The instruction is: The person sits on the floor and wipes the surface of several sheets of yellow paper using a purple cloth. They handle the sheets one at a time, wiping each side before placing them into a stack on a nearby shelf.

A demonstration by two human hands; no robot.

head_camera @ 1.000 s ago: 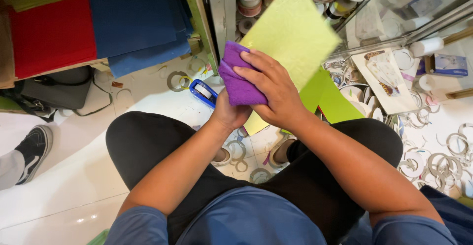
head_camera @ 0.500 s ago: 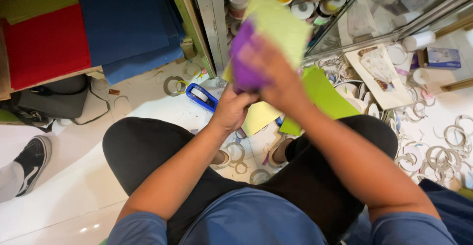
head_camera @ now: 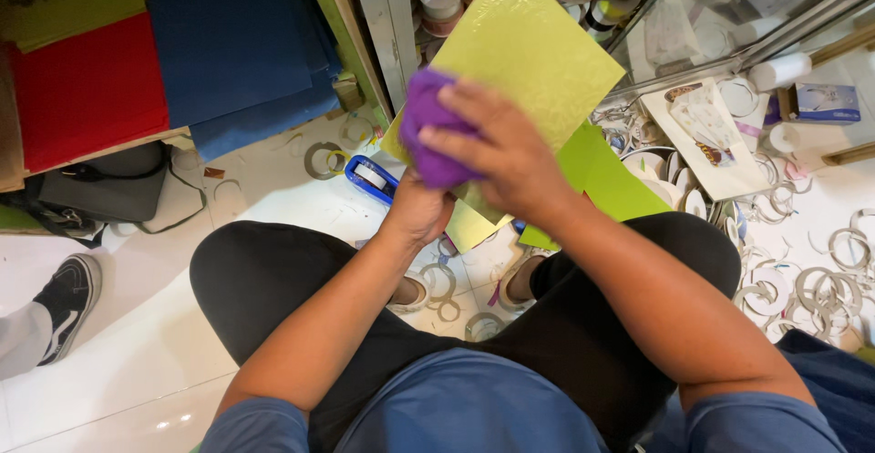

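My left hand grips the lower edge of a shiny yellow-green sheet and holds it up tilted in front of me. My right hand presses a bunched purple cloth against the left part of that sheet. More green sheets lie on the floor behind it, partly hidden by my hands. I sit with my knees spread in black trousers on a white floor.
A blue tape dispenser lies on the floor by my left hand. Blue and red sheets are stacked at upper left, above a grey bag. Several tape rolls and rings litter the right side. Another person's shoe is at the left.
The purple cloth and my right hand have moved up and left across the sheet, then back down a little. The sheet has tilted slightly in my left hand.
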